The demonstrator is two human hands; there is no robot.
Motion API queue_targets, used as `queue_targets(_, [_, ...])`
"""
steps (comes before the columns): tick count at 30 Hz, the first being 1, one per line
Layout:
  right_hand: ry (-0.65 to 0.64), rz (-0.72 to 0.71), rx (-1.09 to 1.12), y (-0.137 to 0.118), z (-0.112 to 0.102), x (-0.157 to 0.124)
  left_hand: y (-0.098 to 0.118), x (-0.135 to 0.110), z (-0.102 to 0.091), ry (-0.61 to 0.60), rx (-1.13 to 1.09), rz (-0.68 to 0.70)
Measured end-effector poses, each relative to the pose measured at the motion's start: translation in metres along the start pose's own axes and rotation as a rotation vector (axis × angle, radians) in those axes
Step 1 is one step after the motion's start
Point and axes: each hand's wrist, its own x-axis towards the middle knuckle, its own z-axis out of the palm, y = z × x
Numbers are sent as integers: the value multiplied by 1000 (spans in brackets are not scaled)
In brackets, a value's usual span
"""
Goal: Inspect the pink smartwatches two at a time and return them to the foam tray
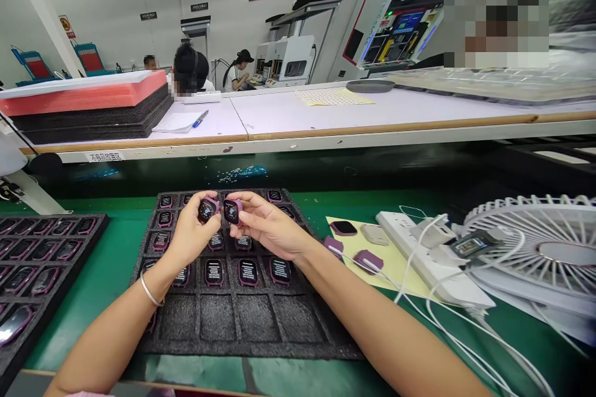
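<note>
Closed around a purple smartwatch case (208, 209) with a lit screen is my left hand (198, 229). My right hand (265, 220) pinches a second purple smartwatch case (231, 211) by its edge, its lit screen facing me. The two watches are side by side, slightly apart, above a black foam tray (218, 317). Several more purple watches, such as this one (248, 272), sit in the tray's compartments with white text on their screens. The compartments in the tray's nearest row hold no watches. My hands hide part of the middle rows.
Another foam tray of watches (56, 279) lies at the left. To the right are a yellow sheet (400, 279) with several watch pieces, a white power strip (419, 248), loose cables and a white fan (540, 248). A raised shelf (279, 115) crosses behind; people sit beyond it.
</note>
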Motion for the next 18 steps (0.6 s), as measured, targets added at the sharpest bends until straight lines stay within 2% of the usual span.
queue_targets(18, [14, -21, 7, 0, 2, 0, -5, 1, 1, -15, -52, -13])
